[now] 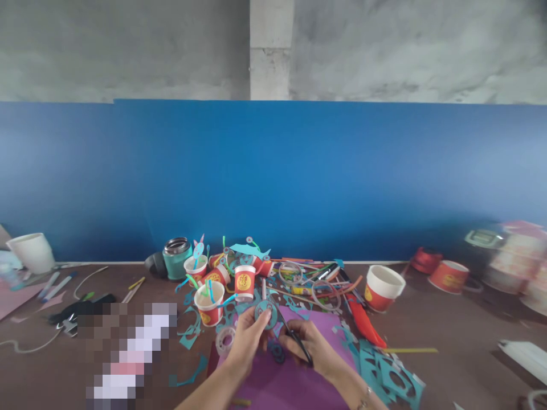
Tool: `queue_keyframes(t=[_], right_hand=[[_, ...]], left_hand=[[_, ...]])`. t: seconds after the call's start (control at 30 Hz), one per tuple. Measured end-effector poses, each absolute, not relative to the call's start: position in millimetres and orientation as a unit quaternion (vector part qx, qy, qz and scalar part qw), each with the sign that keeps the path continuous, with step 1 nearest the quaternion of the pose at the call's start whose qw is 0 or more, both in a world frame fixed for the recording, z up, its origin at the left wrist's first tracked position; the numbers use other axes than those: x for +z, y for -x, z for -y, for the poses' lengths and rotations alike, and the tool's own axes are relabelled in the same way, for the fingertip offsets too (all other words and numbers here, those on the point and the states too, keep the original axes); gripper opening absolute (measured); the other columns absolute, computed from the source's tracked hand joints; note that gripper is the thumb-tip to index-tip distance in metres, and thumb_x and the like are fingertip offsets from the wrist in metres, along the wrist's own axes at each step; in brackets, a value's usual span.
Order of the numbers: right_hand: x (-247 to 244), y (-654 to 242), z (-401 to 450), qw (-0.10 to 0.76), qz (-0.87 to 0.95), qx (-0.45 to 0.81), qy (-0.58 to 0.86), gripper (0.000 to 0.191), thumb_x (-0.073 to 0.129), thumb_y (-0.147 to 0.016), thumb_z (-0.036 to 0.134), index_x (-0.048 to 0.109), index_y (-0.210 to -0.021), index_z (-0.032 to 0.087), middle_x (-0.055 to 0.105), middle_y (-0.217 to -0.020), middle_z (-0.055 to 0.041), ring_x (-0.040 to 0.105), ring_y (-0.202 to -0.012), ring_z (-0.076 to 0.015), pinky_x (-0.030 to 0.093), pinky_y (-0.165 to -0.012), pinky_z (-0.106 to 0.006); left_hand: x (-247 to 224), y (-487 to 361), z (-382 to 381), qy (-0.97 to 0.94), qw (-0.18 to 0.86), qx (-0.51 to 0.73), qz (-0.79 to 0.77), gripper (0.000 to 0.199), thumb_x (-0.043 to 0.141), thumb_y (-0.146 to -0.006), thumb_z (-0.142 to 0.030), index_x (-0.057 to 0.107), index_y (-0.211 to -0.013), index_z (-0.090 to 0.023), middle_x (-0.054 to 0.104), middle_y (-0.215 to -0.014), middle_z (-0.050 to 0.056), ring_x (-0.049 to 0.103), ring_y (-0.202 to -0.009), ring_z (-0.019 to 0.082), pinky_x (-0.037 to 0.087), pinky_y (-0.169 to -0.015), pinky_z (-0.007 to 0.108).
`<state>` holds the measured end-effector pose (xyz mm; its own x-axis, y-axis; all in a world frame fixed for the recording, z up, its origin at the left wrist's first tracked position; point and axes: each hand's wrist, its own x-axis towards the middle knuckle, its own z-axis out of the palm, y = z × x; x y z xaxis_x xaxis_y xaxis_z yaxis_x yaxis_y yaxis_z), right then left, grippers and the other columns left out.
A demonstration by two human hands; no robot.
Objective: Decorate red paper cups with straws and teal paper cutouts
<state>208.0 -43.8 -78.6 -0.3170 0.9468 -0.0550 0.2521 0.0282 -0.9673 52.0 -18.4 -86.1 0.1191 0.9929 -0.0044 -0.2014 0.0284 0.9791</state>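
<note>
Between its thumb and fingers, my left hand [251, 333] holds a round teal paper cutout [265, 313] with a face drawn on it. My right hand [308, 344] is closed around dark-handled scissors [298, 337], whose blades point up toward the cutout's right side. Whether the blades touch the paper I cannot tell. Beneath both hands lies purple paper [294, 381]. A roll of clear tape [224, 340] sits just left of my left wrist. Teal paper scraps [391, 373] with round holes lie to the right of my right hand.
Red-and-white paper cups, among them one with straws [209, 310], stand behind my hands. Left of them is a teal thermos [177, 259]. A red pointed thing [363, 319] and stacked cups [383, 289] lie to the right. A blue partition [273, 182] closes off the table's back.
</note>
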Motion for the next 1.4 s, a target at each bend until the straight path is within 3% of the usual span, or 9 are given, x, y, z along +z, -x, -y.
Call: queue_keyframes(t=[0.1,0.33,0.97,1.07,1.23,1.4], right_hand=[[-82.4,-209.4,42.8,0.335,0.633,0.506,0.480,0.036,0.062,-0.077,0.049,0.058,-0.069,0.014,0.041,-0.043,0.0077,0.035,-0.037,-0.0047,0.026,-0.036,-0.016],[-83.1,-209.1,43.1,0.348,0.620,0.530,0.463,0.037,0.064,-0.075,0.051,0.060,-0.073,0.014,0.048,-0.049,0.0053,0.041,-0.039,-0.0054,0.029,-0.038,-0.017],[-78.1,-210.5,43.9,0.328,0.624,0.511,0.492,0.033,0.062,-0.077,0.045,0.063,-0.074,0.012,0.043,-0.044,0.0072,0.038,-0.036,-0.0052,0.027,-0.036,-0.017],[-79.3,-210.7,43.7,0.329,0.624,0.514,0.489,0.034,0.063,-0.077,0.046,0.063,-0.074,0.012,0.045,-0.045,0.0066,0.039,-0.036,-0.0051,0.027,-0.036,-0.017],[-82.6,-211.1,43.1,0.334,0.614,0.523,0.487,0.037,0.063,-0.076,0.049,0.065,-0.077,0.012,0.046,-0.044,0.0064,0.039,-0.036,-0.0054,0.029,-0.035,-0.016],[-83.9,-211.4,42.0,0.349,0.610,0.537,0.466,0.040,0.065,-0.075,0.052,0.065,-0.076,0.012,0.050,-0.046,0.0047,0.042,-0.037,-0.0056,0.029,-0.036,-0.016]], left_hand=[[-87.8,-52.0,18.3,-0.474,0.584,0.515,-0.411,0.054,0.067,-0.060,-0.069,0.051,-0.064,-0.018,0.056,-0.046,-0.003,0.040,-0.030,0.006,0.028,-0.033,0.019],[-89.3,-51.1,17.9,-0.478,0.585,0.502,-0.421,0.055,0.070,-0.056,-0.068,0.050,-0.059,-0.017,0.049,-0.039,-0.005,0.036,-0.029,0.005,0.026,-0.031,0.018],[-84.6,-50.1,17.7,-0.450,0.581,0.522,-0.432,0.057,0.071,-0.051,-0.070,0.046,-0.060,-0.019,0.036,-0.042,-0.010,0.031,-0.036,0.004,0.022,-0.034,0.017],[-84.2,-50.8,18.3,-0.450,0.578,0.531,-0.425,0.055,0.072,-0.053,-0.068,0.047,-0.059,-0.019,0.038,-0.041,-0.009,0.032,-0.035,0.004,0.023,-0.034,0.017],[-84.9,-51.4,19.1,-0.466,0.590,0.519,-0.406,0.053,0.069,-0.059,-0.067,0.053,-0.063,-0.017,0.055,-0.046,-0.004,0.042,-0.032,0.007,0.031,-0.034,0.020],[-91.1,-50.6,16.4,-0.491,0.587,0.507,-0.396,0.052,0.070,-0.060,-0.065,0.053,-0.060,-0.016,0.053,-0.042,-0.003,0.041,-0.030,0.007,0.030,-0.033,0.019]])
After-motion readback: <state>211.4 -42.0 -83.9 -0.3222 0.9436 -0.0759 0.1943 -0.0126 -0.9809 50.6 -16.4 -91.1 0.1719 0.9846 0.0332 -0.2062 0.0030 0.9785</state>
